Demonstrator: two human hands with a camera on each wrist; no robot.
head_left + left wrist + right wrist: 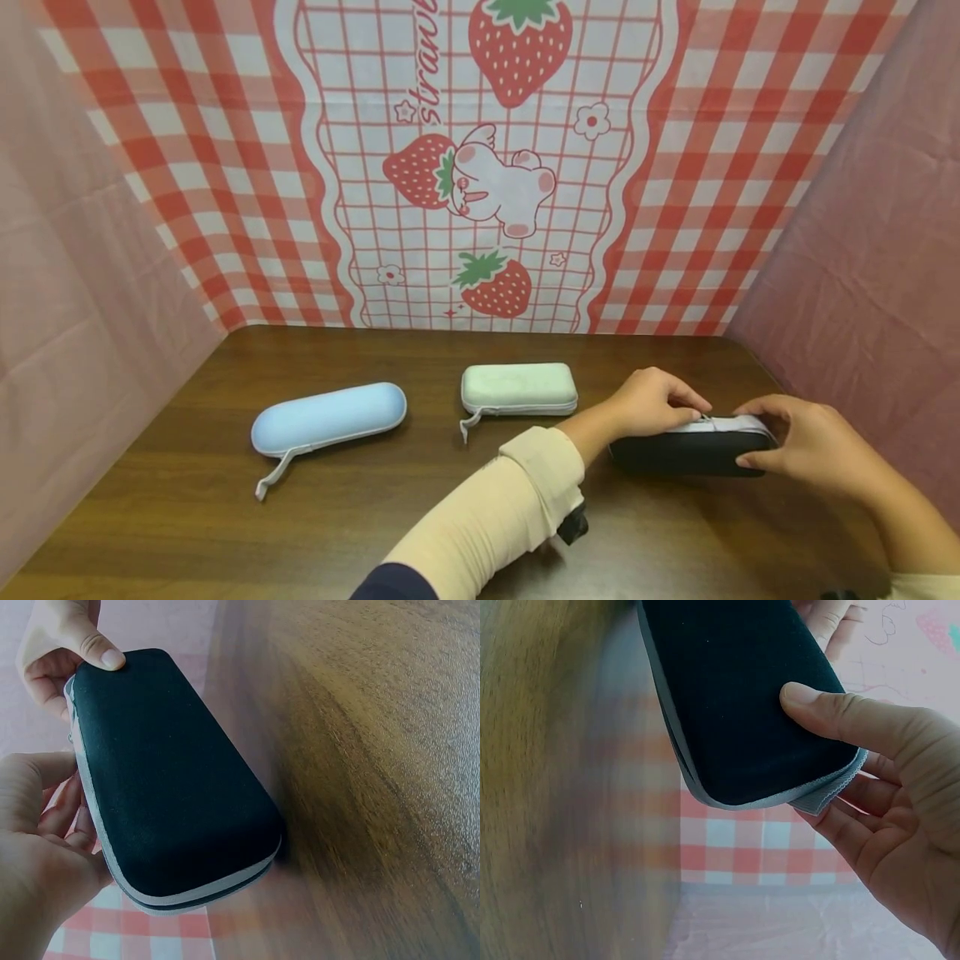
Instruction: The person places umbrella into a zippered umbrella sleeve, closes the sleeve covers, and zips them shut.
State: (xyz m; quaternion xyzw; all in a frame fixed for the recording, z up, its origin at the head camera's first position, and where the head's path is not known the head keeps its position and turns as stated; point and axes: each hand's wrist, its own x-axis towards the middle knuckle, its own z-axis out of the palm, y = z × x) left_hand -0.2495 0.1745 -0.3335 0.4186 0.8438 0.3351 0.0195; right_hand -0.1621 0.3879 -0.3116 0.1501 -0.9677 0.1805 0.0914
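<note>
A black zip case [693, 452] with a pale zipper band stands on its long edge at the right of the table, zipper side up. My left hand [651, 406] is at its top edge, where thumb and index finger pinch the small zipper pull [705, 417]. The other fingers of the left hand [41, 832] lie along the band in the left wrist view. My right hand [810, 442] grips the right end of the case, its thumb flat on the black face. A grey fabric tab [825, 793] sticks out by the right hand [907, 802] in the right wrist view.
A light green zip case [519, 386] lies at the middle back of the wooden table [337, 517]. Left of it lies a light blue rounded case [330, 419]; both have grey strap tails. A strawberry-print checked cloth [495, 167] hangs behind, with pink cloth [862, 225] at the sides.
</note>
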